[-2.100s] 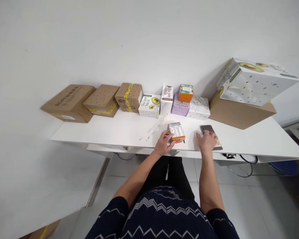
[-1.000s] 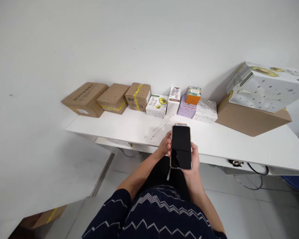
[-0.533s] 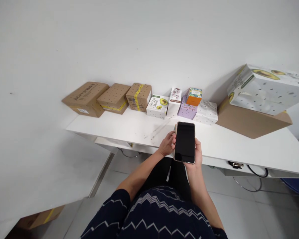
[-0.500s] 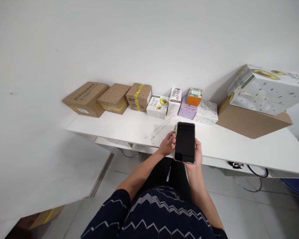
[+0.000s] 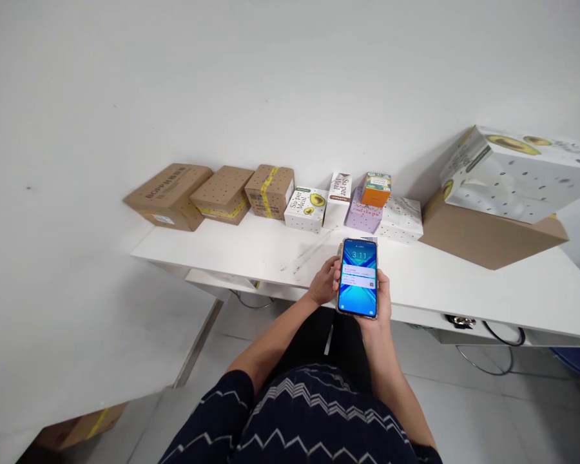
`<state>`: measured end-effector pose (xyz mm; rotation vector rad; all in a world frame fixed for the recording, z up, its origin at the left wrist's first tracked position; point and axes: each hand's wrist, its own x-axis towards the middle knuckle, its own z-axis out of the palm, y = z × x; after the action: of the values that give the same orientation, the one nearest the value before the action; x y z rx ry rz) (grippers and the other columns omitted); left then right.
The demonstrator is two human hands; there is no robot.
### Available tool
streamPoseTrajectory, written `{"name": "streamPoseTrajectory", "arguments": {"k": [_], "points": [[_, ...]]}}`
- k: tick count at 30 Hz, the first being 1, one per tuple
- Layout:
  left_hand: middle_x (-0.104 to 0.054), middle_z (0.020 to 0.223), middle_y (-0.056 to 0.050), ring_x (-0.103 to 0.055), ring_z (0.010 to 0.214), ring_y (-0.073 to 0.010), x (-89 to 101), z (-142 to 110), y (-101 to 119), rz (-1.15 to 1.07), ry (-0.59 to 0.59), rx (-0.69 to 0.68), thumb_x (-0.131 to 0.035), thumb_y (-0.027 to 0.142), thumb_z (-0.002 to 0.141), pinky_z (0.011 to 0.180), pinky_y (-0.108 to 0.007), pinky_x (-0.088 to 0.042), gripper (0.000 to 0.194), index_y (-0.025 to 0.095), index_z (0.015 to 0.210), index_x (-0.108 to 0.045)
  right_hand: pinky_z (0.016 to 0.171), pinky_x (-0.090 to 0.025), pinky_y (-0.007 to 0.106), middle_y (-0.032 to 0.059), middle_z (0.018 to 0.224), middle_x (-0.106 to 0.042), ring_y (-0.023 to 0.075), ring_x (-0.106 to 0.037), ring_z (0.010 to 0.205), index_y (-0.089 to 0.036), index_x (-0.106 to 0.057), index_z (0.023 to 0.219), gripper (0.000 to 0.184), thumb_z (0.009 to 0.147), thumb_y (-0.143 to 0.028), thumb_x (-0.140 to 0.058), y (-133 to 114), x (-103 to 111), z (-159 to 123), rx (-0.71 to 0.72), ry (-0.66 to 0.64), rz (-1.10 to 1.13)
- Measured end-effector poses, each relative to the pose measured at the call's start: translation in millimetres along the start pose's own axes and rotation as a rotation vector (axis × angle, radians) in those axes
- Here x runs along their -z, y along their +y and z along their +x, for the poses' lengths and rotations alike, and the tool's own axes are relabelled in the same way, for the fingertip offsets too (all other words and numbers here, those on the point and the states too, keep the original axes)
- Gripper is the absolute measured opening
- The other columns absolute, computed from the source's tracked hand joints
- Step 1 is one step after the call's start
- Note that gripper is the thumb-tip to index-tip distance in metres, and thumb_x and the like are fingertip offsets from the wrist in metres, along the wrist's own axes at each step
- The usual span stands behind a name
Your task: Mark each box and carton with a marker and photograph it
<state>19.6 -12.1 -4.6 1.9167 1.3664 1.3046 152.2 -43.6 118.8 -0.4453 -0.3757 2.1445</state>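
A smartphone in a clear case is held upright, its screen lit blue with the time 3:11 and notification panels. My right hand is closed around it from below and the right side, thumb along the right edge. My left hand is at the phone's left edge with its fingers curled partly behind it. A sliver of something small and pale shows beside the phone's upper left edge, by those fingers; what it is I cannot make out. Both hands are over the front edge of the white table.
Along the wall stand several cardboard boxes, white printed boxes, and a purple box with a small orange box on it. At right, a large white avocado-print box rests on a brown carton. Cables hang below.
The phone's screen has gone from black to a lit lock screen. Both hands have stayed in nearly the same place, and the view has shifted only slightly.
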Motion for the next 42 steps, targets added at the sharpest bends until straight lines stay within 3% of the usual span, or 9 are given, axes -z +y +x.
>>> {"name": "streamPoseTrajectory", "arguments": {"k": [10,19,23,28,31,34,36,39,42], "points": [[-0.044,0.133,-0.014,-0.047,0.125,-0.0243,-2.5,0.7,-5.3,0.132,0.038,-0.21,-0.044,0.032,0.088,0.095,-0.04,-0.051,0.04,0.021,0.127,-0.039,0.084,-0.055,0.046,0.0073,0.101,-0.072,0.027,-0.065,0.102,-0.021,-0.068,0.103,0.042,0.081,-0.05,-0.047,-3.6,-0.1,-2.8,0.054,0.087,-0.103],[-0.045,0.129,-0.014,-0.051,0.122,-0.0237,0.6,1.7,6.6,0.205,0.1,-0.228,-0.046,0.032,0.092,0.092,-0.037,-0.053,0.037,0.021,0.127,-0.042,0.077,-0.056,0.047,0.009,0.103,-0.07,0.0268,-0.067,0.095,-0.02,-0.063,0.11,0.048,0.081,-0.052,-0.041,-25.6,12.9,-13.3,0.143,0.191,-0.13],[-0.043,0.131,-0.014,-0.052,0.12,-0.0228,0.0,1.9,6.6,0.205,0.096,-0.238,-0.048,0.03,0.09,0.092,-0.038,-0.053,0.039,0.022,0.128,-0.039,0.071,-0.056,0.043,0.0094,0.099,-0.069,0.0247,-0.067,0.086,-0.02,-0.06,0.111,0.051,0.078,-0.054,-0.042,-48.4,34.4,-18.1,0.321,0.378,-0.265],[-0.041,0.13,-0.014,-0.055,0.114,-0.0227,-0.1,2.8,6.7,0.176,0.092,-0.244,-0.051,0.031,0.087,0.087,-0.038,-0.055,0.044,0.022,0.128,-0.038,0.076,-0.05,0.039,0.0071,0.095,-0.064,0.0232,-0.062,0.085,-0.019,-0.052,0.123,0.056,0.078,-0.051,-0.046,-75.1,84.4,-12.3,0.541,0.926,-0.957],[-0.04,0.129,-0.014,-0.057,0.107,-0.0218,0.3,2.5,6.0,0.172,0.094,-0.24,-0.055,0.034,0.084,0.082,-0.036,-0.056,0.048,0.022,0.127,-0.038,0.088,-0.042,0.048,0.0155,0.106,-0.061,0.032,-0.055,0.102,-0.016,-0.052,0.128,0.059,0.077,-0.045,-0.052,-84.8,111.0,-3.5,0.468,1.155,-1.616],[-0.039,0.128,-0.013,-0.057,0.105,-0.0221,0.0,1.4,5.8,0.201,0.115,-0.201,-0.058,0.038,0.081,0.08,-0.037,-0.056,0.048,0.023,0.124,-0.041,0.092,-0.036,0.055,0.0217,0.123,-0.052,0.0392,-0.047,0.114,-0.016,-0.054,0.129,0.056,0.078,-0.042,-0.053,-89.0,129.8,4.8,0.358,1.268,-1.95],[-0.038,0.128,-0.013,-0.055,0.109,-0.0248,-1.5,1.2,9.1,0.253,0.133,-0.158,-0.061,0.042,0.079,0.083,-0.04,-0.056,0.05,0.023,0.121,-0.043,0.094,-0.034,0.059,0.023,0.129,-0.049,0.0418,-0.043,0.119,-0.016,-0.057,0.126,0.054,0.078,-0.04,-0.055,-89.7,137.5,8.7,0.356,1.257,-2.035],[-0.034,0.133,-0.015,-0.046,0.121,-0.033,-6.9,3.3,23.0,0.372,0.172,-0.074,-0.067,0.048,0.073,0.087,-0.046,-0.053,0.058,0.023,0.121,-0.046,0.096,-0.03,0.063,0.024,0.133,-0.046,0.0432,-0.037,0.124,-0.014,-0.064,0.116,0.045,0.078,-0.035,-0.054,-86.0,137.6,13.9,0.555,1.128,-2.066],[-0.027,0.142,-0.017,-0.042,0.123,-0.0377,-13.8,7.8,42.9,0.449,0.134,0.018,-0.07,0.046,0.071,0.089,-0.052,-0.05,0.062,0.025,0.125,-0.046,0.097,-0.037,0.056,0.0189,0.118,-0.059,0.0335,-0.051,0.113,-0.016,-0.067,0.111,0.04,0.08,-0.028,-0.044,-71.5,120.6,21.3,0.663,0.72,-1.946]]}}
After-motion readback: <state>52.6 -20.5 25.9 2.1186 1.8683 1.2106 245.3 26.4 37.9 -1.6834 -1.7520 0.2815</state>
